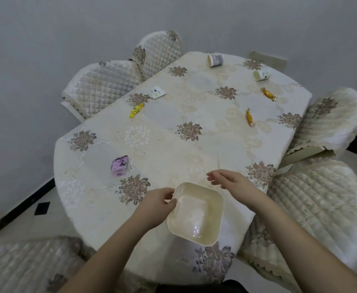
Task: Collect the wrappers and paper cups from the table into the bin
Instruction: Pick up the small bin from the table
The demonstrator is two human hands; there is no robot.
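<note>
Left grip: left hand [159,199] pinches the near-left rim of the cream bin [195,212].
Right grip: right hand [229,181] hovers beside the bin, fingers relaxed, holding nothing.
Bin: at the desk's [173,157] near edge.
Paper cups: two on their sides at the far end [214,59] [261,75].
Wrappers: yellow [136,110], gold [250,117] [268,93], white [156,92], purple [120,166], scattered well apart.

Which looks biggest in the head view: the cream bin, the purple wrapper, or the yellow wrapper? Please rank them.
1. Cream bin, held at its rim by the left hand; clearly largest, though also nearest.
2. Purple wrapper.
3. Yellow wrapper; it lies farther away, so its ranking below the purple one is unsure.
</note>
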